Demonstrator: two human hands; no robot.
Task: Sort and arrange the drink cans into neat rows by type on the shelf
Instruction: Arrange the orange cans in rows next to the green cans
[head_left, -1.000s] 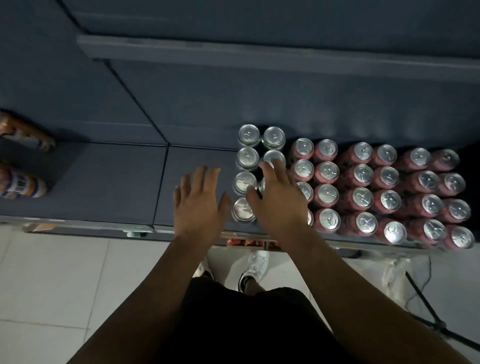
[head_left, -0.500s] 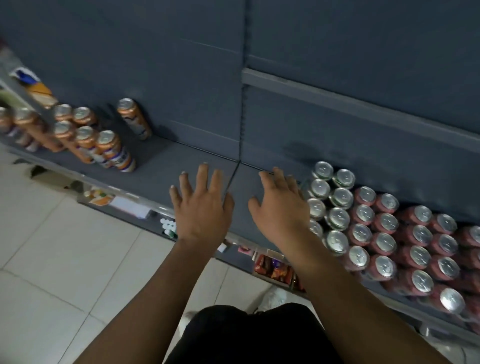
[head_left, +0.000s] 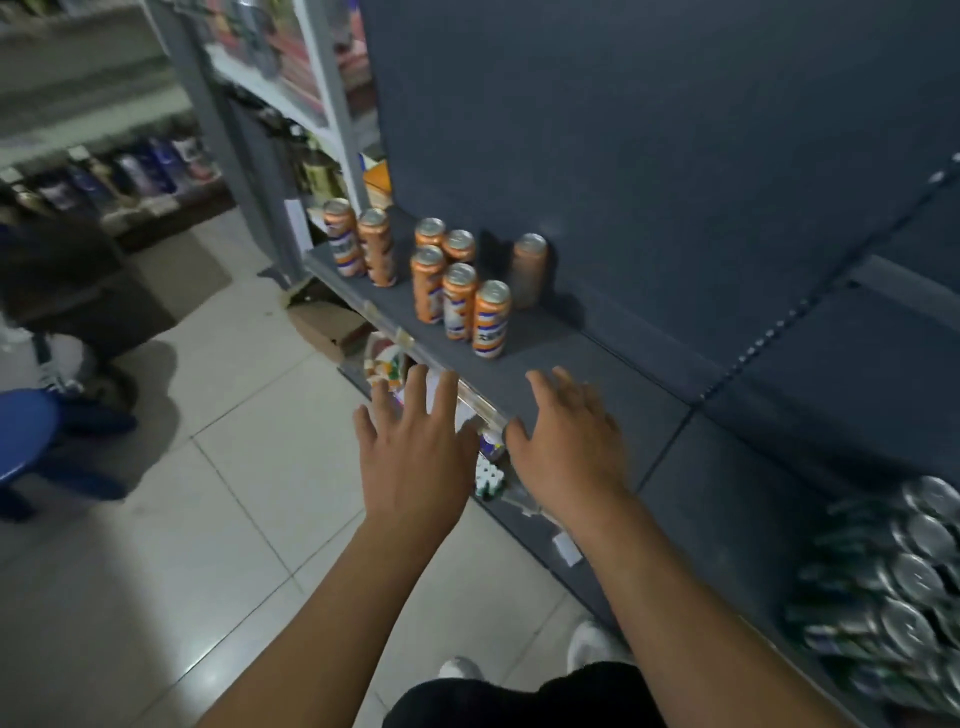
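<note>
orange cans (head_left: 457, 291) stand upright on the shelf (head_left: 597, 374), beyond the fingers (head_left: 415, 389) of the left hand (head_left: 415, 457) and the right hand (head_left: 569, 447), well apart from them. far left of the fingers, on the tiled floor (head_left: 234, 519), is a blue stool (head_left: 26, 436). a cardboard box (head_left: 327, 325) lies on the floor by the shelf's foot, beyond and left of the left fingertips. above it, at the shelf's far end, an end pair (head_left: 358, 244) of orange cans stands side by side. the main group is five cans packed close, two behind and three in front, straight beyond the left fingertips. a dull can (head_left: 529, 270), brownish and blurred, stands alone just right of that group, beyond the right fingertips, near the back panel (head_left: 623, 156). the left hand is held flat, palm down, its fingers straight and spread, gripping nothing; the tips lie over the shelf's front edge. the right hand is likewise flat with fingers spread and holds nothing; it lies over bare shelf, and whether it touches the surface cannot be told. green cans (head_left: 893, 582) with silver tops sit packed in rows on the shelf far right of the right fingers and nearer the person, blurred. white shoes (head_left: 589, 644) show on the floor, behind the wrists.
</note>
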